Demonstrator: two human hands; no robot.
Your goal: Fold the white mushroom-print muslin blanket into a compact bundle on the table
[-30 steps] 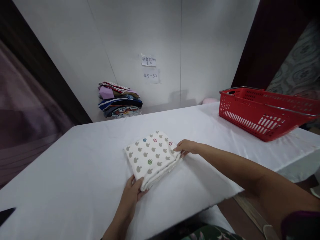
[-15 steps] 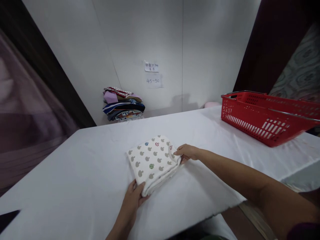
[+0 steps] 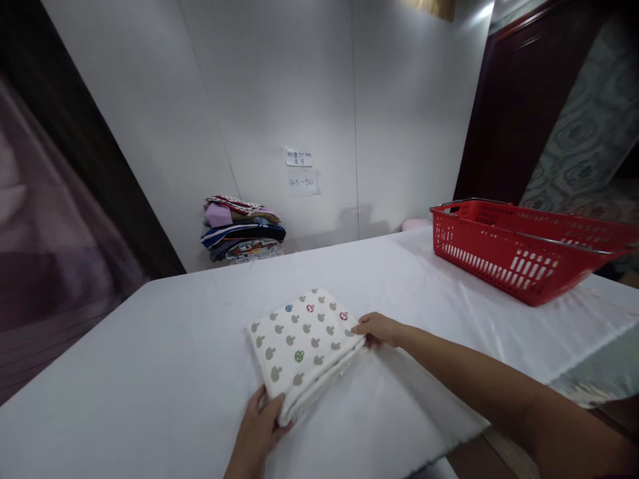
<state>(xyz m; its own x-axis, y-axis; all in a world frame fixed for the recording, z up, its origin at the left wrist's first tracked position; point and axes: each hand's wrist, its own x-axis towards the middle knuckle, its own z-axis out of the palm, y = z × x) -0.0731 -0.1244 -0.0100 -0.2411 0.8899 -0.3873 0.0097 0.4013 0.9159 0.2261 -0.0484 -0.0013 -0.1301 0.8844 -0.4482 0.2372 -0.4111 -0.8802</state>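
Note:
A white folded cloth (image 3: 304, 349) with grey, blue, red and green mushroom prints lies on the white-covered table (image 3: 164, 359). Its folded layers show along the near edge. My left hand (image 3: 259, 422) grips the near left corner, thumb on top and fingers underneath. At the right corner, my right hand (image 3: 379, 329) pinches the cloth between thumb and fingers. Whether the layers hold any inner item cannot be seen.
A pile of folded clothes (image 3: 243, 229) stands at the table's far edge by the wall. To the right sits a red plastic basket (image 3: 499, 256) with metal handles. Two paper signs (image 3: 303, 182) hang on the wall. A pink rounded thing (image 3: 415, 224) shows behind the table.
The view has tilted up slightly, so everything appears lower in the picture. Both hands keep hold of the cloth, and its right corner looks a little flatter and more drawn out.

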